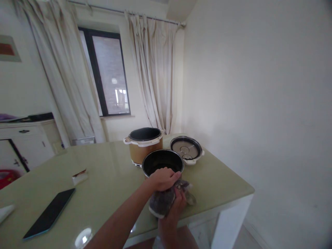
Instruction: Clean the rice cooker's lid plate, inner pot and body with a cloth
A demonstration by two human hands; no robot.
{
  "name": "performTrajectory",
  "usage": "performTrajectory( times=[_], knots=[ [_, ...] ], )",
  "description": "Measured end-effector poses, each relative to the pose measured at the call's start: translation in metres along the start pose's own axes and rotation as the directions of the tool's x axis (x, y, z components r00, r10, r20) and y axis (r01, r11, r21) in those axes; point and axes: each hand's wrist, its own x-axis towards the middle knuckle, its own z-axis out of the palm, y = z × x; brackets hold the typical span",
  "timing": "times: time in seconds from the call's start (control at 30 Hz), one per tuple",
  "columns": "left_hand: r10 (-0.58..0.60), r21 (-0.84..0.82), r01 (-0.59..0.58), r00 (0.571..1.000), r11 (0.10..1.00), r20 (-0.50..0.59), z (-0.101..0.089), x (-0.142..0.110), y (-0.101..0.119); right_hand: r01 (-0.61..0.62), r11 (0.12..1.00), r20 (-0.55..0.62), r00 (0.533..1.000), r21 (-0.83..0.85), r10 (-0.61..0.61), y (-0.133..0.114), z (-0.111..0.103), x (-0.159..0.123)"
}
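My left hand (163, 178) rests curled on the near rim of a dark inner pot (163, 162) that stands on the pale green table (109, 173). Just below it, my right hand (178, 204) is closed on a grey cloth (164, 202) pressed against the pot's near side. Behind the pot sits the brown cooker body (143, 145) with a white rim. The cooker's round lid (186, 148) lies upside down on the table to the right of it.
A dark phone (50, 212) lies at the near left of the table, with a small white packet (80, 177) beyond it. The table's right corner (250, 192) is close to the white wall. A white cabinet (23, 141), window and curtains stand behind.
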Motion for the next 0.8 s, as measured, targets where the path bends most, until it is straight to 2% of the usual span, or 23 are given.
performTrajectory(
  times=[0.13, 0.2, 0.27, 0.33, 0.37, 0.43, 0.5, 0.53, 0.57, 0.63, 0.7, 0.73, 0.8],
  knots=[
    [0.011, -0.072, -0.007, 0.999, 0.997, 0.049, -0.002, 0.011, 0.000, 0.119, 0.991, 0.144, 0.983, -0.058, -0.110, -0.032, 0.001, -0.032],
    [0.008, -0.120, 0.000, 0.998, 0.993, 0.070, -0.005, 0.015, 0.000, 0.171, 0.980, 0.205, 0.968, -0.103, -0.147, -0.038, 0.002, -0.038],
    [0.016, -0.189, -0.011, 1.000, 0.982, 0.026, -0.010, 0.014, 0.002, 0.197, 0.972, 0.250, 0.955, -0.125, -0.162, -0.039, 0.001, -0.036],
    [0.025, -0.263, -0.063, 0.989, 0.963, -0.147, -0.016, 0.005, 0.006, 0.210, 0.971, 0.264, 0.949, -0.114, -0.175, -0.035, -0.003, -0.029],
    [0.022, -0.291, -0.105, 0.961, 0.951, -0.275, -0.017, -0.004, 0.008, 0.213, 0.972, 0.266, 0.947, -0.103, -0.180, -0.032, -0.006, -0.024],
    [-0.014, -0.323, -0.188, 0.846, 0.928, -0.533, -0.013, -0.030, 0.014, 0.233, 0.969, 0.267, 0.942, -0.077, -0.205, -0.025, -0.014, -0.010],
    [-0.095, -0.343, -0.202, 0.725, 0.917, -0.682, 0.007, -0.063, 0.017, 0.251, 0.965, 0.282, 0.934, -0.072, -0.222, -0.020, -0.022, 0.006],
    [-0.141, -0.349, -0.186, 0.670, 0.918, -0.728, 0.023, -0.080, 0.017, 0.254, 0.964, 0.298, 0.928, -0.072, -0.223, -0.020, -0.026, 0.014],
    [-0.182, -0.360, -0.164, 0.634, 0.918, -0.751, 0.042, -0.095, 0.017, 0.245, 0.967, 0.325, 0.922, -0.071, -0.210, -0.021, -0.029, 0.021],
    [-0.201, -0.361, -0.151, 0.611, 0.920, -0.766, 0.088, -0.119, 0.015, 0.183, 0.980, 0.389, 0.911, -0.074, -0.140, -0.027, -0.035, 0.034],
    [-0.233, -0.399, -0.120, 0.649, 0.909, -0.725, 0.132, -0.130, 0.013, 0.102, 0.993, 0.453, 0.890, -0.065, -0.062, -0.035, -0.040, 0.044],
    [-0.308, -0.442, -0.060, 0.635, 0.895, -0.709, 0.150, -0.130, 0.013, 0.062, 0.997, 0.477, 0.878, -0.052, -0.029, -0.039, -0.043, 0.049],
    [-0.405, -0.480, 0.023, 0.574, 0.877, -0.712, 0.178, -0.123, 0.013, -0.016, 1.000, 0.523, 0.852, 0.002, 0.013, -0.046, -0.050, 0.058]
  ],
)
